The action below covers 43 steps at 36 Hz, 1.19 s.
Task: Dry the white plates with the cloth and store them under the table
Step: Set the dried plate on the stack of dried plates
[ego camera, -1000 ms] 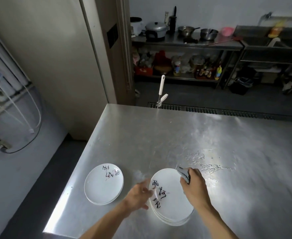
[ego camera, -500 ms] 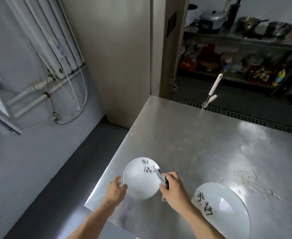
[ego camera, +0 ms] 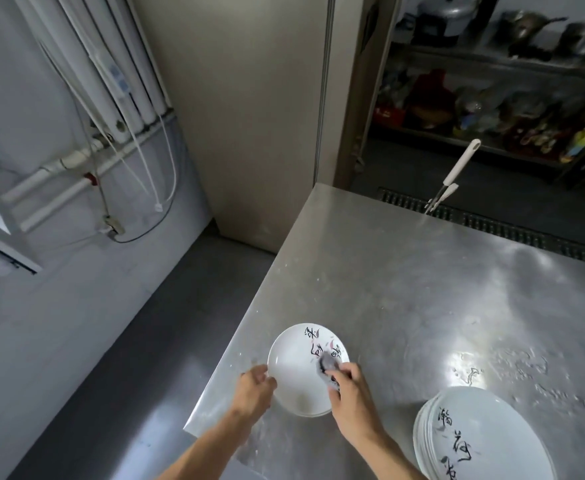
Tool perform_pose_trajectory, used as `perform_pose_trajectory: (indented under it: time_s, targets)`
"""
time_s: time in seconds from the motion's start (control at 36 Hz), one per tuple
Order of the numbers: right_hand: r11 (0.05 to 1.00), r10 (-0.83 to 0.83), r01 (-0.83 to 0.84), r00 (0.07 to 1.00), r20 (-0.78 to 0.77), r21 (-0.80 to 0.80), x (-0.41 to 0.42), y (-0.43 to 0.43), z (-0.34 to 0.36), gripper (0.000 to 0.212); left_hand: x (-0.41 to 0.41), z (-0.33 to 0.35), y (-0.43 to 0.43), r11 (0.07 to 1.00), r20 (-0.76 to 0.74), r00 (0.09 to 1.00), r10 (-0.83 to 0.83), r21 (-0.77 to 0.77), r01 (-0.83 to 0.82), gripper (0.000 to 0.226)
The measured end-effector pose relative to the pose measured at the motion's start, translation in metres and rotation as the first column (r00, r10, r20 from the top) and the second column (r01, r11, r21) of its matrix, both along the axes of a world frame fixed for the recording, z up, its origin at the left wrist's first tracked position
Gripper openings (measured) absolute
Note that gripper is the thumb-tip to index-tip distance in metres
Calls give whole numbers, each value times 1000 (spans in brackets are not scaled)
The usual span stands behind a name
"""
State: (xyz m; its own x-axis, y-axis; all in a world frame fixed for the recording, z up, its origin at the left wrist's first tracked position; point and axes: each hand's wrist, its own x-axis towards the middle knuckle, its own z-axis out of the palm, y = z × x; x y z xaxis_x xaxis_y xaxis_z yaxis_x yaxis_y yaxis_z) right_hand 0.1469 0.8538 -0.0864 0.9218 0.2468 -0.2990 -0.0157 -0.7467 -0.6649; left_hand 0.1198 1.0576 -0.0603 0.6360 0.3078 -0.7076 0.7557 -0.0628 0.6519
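Observation:
A small white plate with black calligraphy lies near the left front corner of the steel table; it seems to top a short stack. My left hand holds its left rim with curled fingers. My right hand grips a grey cloth and presses it onto the plate's right side. A stack of larger white plates with the same lettering sits at the lower right.
Water drops lie on the table behind the large stack. A white-handled tool sticks up at the far edge. The table's left edge drops to a grey floor. Pipes and cables run along the left wall; shelves with pots stand behind.
Both hands left the large plate stack and moved left to the small plate. My left hand now holds its rim and my right hand has brought the cloth onto its surface.

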Motion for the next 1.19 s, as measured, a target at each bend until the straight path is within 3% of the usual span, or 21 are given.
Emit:
perform_pose_trajectory:
  time_s: [0.31,0.42,0.56,0.69,0.86,0.94,1.11,1.19]
  targets:
    - [998,-51,50,999,-14,-39,3,-1,3,29,0,4,-3,986,60,995,82,-148,-72,15]
    - [998,-35,34,999,-12,-52,5,-2,6,29,-5,6,-4,958,69,994,79,-281,-57,23]
    - [960,65,-28,990,122,-278,6,-3,16,32,-9,13,-11,943,103,995,13,-331,22,53]
    - [991,-44,60,989,139,-116,20,4,31,40,-15,32,-19,920,146,984,-105,-361,152,67]
    - [949,295,-307,945,143,69,15,6,65,35,-13,52,-28,921,227,974,-12,-378,100,59]
    - [940,329,-339,931,156,41,14,-13,75,29,-14,60,-24,929,249,968,37,-367,59,57]
    - [993,110,-97,950,291,-60,30,-29,101,32,-29,72,-33,925,281,960,2,-365,105,69]
    - [980,197,-198,911,362,-34,26,-25,116,43,-34,77,-44,920,301,953,11,-378,109,67]
